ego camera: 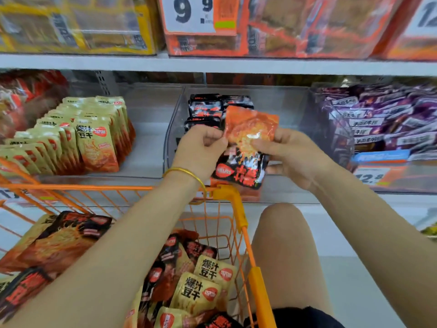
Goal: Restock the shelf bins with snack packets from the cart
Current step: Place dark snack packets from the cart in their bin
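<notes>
The packet (246,147) my fingers (264,146) are pinching is showing a mottled orange-red top and a black bottom with red characters and a red oval logo. A gold bangle (186,172) is shining on my left wrist. The wire cart (238,209) is glowing bright orange. I am seeing tan shelf packets (94,140) with black characters and red logos, black shelf packets (205,107) with orange-red marks, and purple shelf packets (378,121) with white bands. The price sign (189,13) is showing black digits on white, edged orange.
</notes>
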A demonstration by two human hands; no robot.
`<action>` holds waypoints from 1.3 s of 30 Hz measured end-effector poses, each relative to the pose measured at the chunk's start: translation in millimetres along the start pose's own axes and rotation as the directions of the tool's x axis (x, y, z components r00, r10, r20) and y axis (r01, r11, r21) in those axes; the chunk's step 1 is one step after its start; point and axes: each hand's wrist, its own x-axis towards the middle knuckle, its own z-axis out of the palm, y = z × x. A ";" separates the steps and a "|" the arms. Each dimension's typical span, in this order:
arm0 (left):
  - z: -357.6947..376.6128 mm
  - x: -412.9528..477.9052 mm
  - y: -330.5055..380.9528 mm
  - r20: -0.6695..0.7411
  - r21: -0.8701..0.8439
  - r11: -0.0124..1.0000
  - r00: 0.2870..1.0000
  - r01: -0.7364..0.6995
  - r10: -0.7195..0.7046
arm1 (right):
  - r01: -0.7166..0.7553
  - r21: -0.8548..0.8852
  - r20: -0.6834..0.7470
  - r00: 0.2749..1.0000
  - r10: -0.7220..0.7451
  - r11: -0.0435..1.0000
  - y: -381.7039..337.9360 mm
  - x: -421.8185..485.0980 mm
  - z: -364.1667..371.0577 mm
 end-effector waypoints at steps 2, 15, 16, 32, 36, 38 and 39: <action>3.7 0.1 -0.9 -0.069 0.107 0.989 0.991 -0.102 0.110 | 0.005 -0.017 -0.147 0.989 -0.007 1.000 -0.6 9.8 -13.1; -3.2 -12.0 -17.5 -0.002 0.244 0.952 0.981 -0.187 0.193 | -0.073 -0.310 -0.131 0.991 0.033 0.948 23.4 47.1 -18.4; -3.5 -13.8 -17.5 -0.008 0.235 0.954 0.982 -0.183 0.191 | -0.085 -0.423 -0.132 0.991 0.031 0.902 28.1 49.5 -15.1; -25.4 -34.0 -18.3 -0.050 0.168 0.973 0.984 -0.160 0.170 | -0.043 -0.674 -0.043 0.999 0.019 0.738 24.8 46.5 -9.4; -20.0 -21.5 -7.4 -0.007 0.280 0.917 0.955 -0.284 0.297 | 0.237 -0.412 -0.030 0.961 -0.274 0.880 -3.1 33.4 -18.1; -11.7 -6.1 0.6 0.049 0.353 0.875 0.941 -0.331 0.336 | 0.366 -0.487 0.051 0.918 -0.392 0.793 -16.9 30.8 -17.1; -6.8 1.1 4.9 0.063 0.383 0.863 0.941 -0.330 0.332 | 0.425 -0.495 0.103 0.895 -0.434 0.758 -20.4 30.4 -16.4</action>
